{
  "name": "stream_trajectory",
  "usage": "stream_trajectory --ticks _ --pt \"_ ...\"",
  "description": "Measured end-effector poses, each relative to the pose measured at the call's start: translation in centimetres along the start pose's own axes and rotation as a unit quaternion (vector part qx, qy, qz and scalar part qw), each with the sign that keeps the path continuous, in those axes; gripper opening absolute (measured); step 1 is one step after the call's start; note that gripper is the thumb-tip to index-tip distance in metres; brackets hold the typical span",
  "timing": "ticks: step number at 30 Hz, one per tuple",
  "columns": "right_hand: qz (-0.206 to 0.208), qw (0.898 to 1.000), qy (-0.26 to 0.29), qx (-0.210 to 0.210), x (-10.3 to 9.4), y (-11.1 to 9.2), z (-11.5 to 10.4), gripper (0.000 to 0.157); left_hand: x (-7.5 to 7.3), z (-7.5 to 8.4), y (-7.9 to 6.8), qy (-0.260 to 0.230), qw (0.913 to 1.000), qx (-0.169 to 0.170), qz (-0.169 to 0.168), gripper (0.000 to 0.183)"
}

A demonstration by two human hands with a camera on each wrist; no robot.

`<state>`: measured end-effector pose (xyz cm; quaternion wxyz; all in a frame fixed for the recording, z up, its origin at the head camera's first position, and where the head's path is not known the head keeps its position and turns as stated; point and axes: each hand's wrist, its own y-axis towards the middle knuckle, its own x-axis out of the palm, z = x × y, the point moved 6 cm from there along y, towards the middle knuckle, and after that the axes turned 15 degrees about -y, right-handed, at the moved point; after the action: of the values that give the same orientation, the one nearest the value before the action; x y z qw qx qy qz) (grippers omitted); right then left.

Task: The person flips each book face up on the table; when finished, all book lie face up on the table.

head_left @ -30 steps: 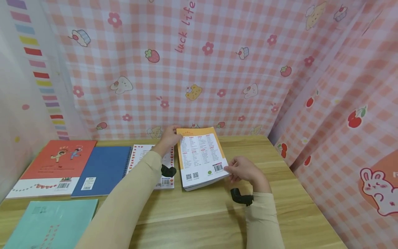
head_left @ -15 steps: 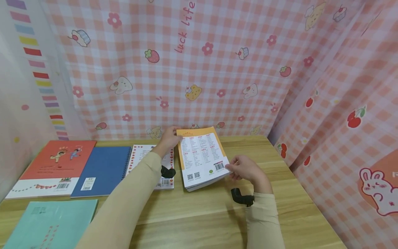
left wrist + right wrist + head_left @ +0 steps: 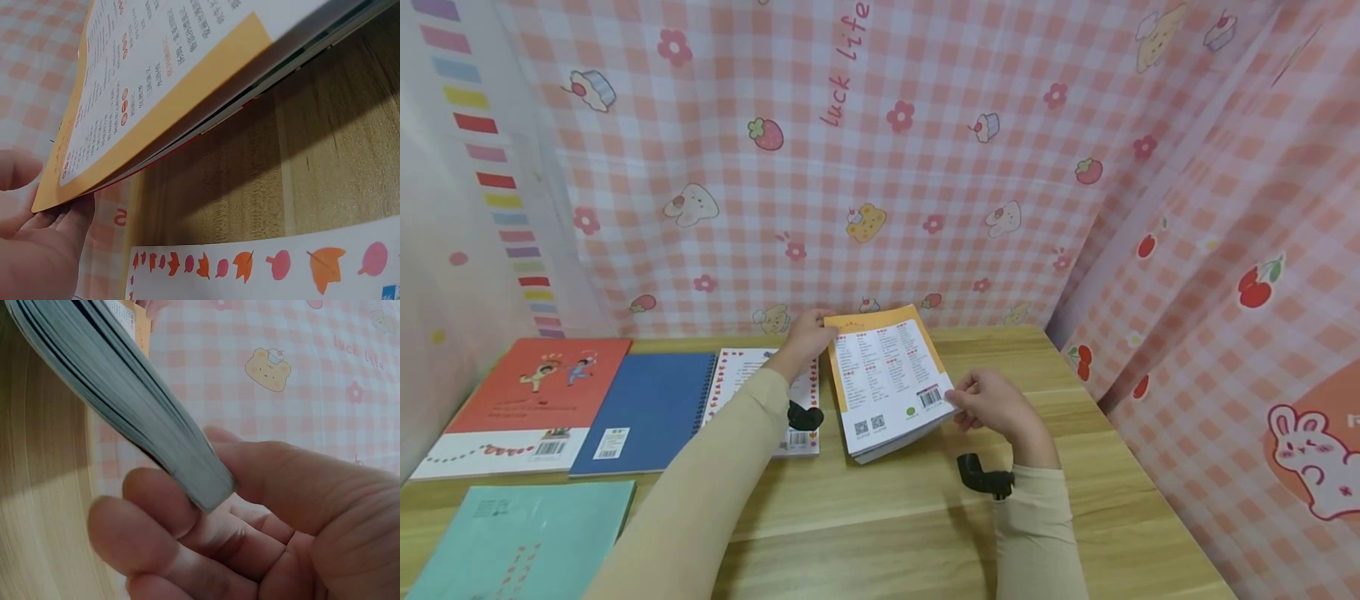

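Note:
A thick paperback book (image 3: 883,375) with an orange and white back cover is held tilted over the table, its near page edges showing. My left hand (image 3: 808,340) holds its far left corner. In the left wrist view, fingers (image 3: 78,219) lie beneath that corner and the thumb is beside it. My right hand (image 3: 996,410) pinches the near right corner. The right wrist view has the page block (image 3: 144,400) between thumb and fingers (image 3: 134,540). Below the book, the left wrist view catches a white sheet-like cover (image 3: 294,269) bordered with leaves.
Left of the book lie a white leaf-bordered book (image 3: 807,392), partly behind my left arm, a blue spiral notebook (image 3: 655,400) and a red and white book (image 3: 542,392). A teal book (image 3: 535,533) lies nearer on the wooden table (image 3: 880,533). A checked curtain (image 3: 880,167) hangs behind.
The book has turned slightly, its near edge shifting a little to the right and its right corner rising slightly with my right hand. My left hand stays at the far corner.

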<state>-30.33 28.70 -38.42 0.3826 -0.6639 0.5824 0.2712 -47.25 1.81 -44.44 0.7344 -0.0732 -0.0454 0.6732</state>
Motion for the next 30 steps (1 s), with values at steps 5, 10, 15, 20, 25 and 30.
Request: stream_trajectory --ticks 5,10,15,20,25,30 --pt "0.014 1.000 -0.013 -0.002 -0.3 -0.3 -0.5 0.019 -0.1 -0.6 0.0 -0.021 0.9995 -0.023 0.010 0.052" --pt "0.032 0.999 -0.030 0.000 -0.7 -0.5 -1.0 0.020 -0.1 -0.8 -0.4 -0.062 0.9975 -0.031 0.012 0.055" --pt "0.045 0.998 -0.035 0.003 -0.8 -0.7 -1.5 0.023 0.0 -0.9 -0.9 -0.085 0.9962 -0.019 0.007 0.052" --pt "0.070 0.997 -0.021 0.013 -1.1 -0.8 -1.9 0.032 0.0 -1.1 -1.2 -0.105 0.9944 -0.009 0.006 0.052" --pt "0.118 0.991 0.028 0.062 -1.5 -0.9 -1.7 0.041 0.0 -1.3 -1.3 -0.111 0.9937 -0.010 0.012 0.047" --pt "0.153 0.984 0.043 0.077 -1.4 -0.7 -1.8 0.052 -0.1 -1.7 -1.2 -0.129 0.9912 -0.022 0.018 0.045"
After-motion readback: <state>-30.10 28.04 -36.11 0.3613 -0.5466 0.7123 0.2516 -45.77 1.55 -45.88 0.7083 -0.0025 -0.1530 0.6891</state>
